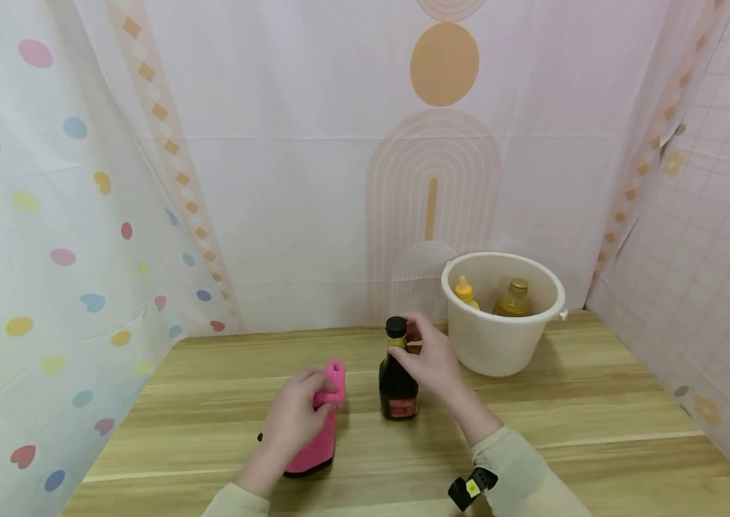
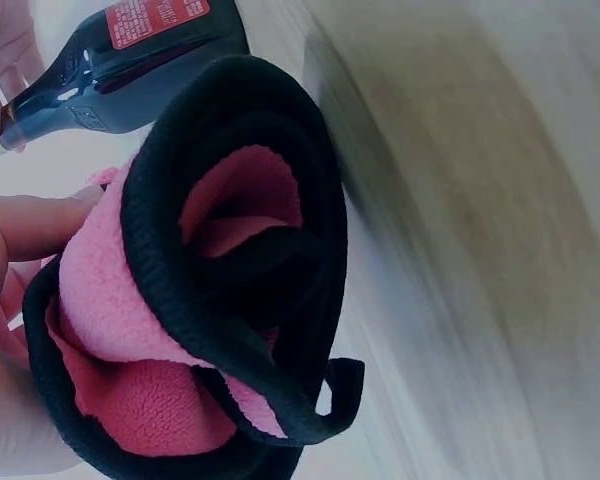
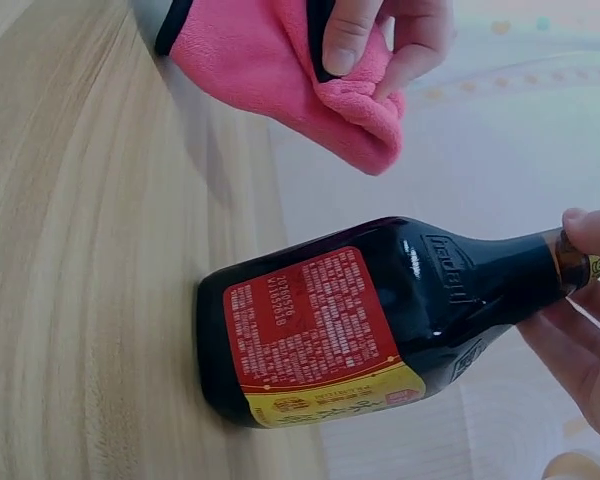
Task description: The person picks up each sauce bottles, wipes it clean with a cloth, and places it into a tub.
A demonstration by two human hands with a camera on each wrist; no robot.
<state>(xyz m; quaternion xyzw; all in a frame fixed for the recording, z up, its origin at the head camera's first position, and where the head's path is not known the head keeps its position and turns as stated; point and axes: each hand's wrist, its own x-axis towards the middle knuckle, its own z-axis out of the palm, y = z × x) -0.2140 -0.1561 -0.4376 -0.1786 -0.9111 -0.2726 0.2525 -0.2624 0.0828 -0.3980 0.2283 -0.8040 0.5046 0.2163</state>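
Observation:
In the head view my left hand (image 1: 298, 416) pinches a pink cloth (image 1: 317, 451) with black edging. The left wrist view shows that cloth (image 2: 130, 285) folded and bunched, its black border curling round the pink inside. My right hand (image 1: 431, 357) holds a dark sauce bottle (image 1: 397, 384) by its neck, just under the black cap. Upright at the table's middle, the bottle stands to the right of the cloth. Its red and yellow label (image 3: 315, 330) faces the right wrist camera. Cloth and bottle are apart.
A white bucket (image 1: 494, 348) stands at the back right, beyond my right hand. Inside it are a yellow-topped bottle (image 1: 465, 292) and a gold-capped bottle (image 1: 515, 298). Patterned curtains (image 1: 300, 179) hang behind the wooden table (image 1: 210, 402) and along both sides.

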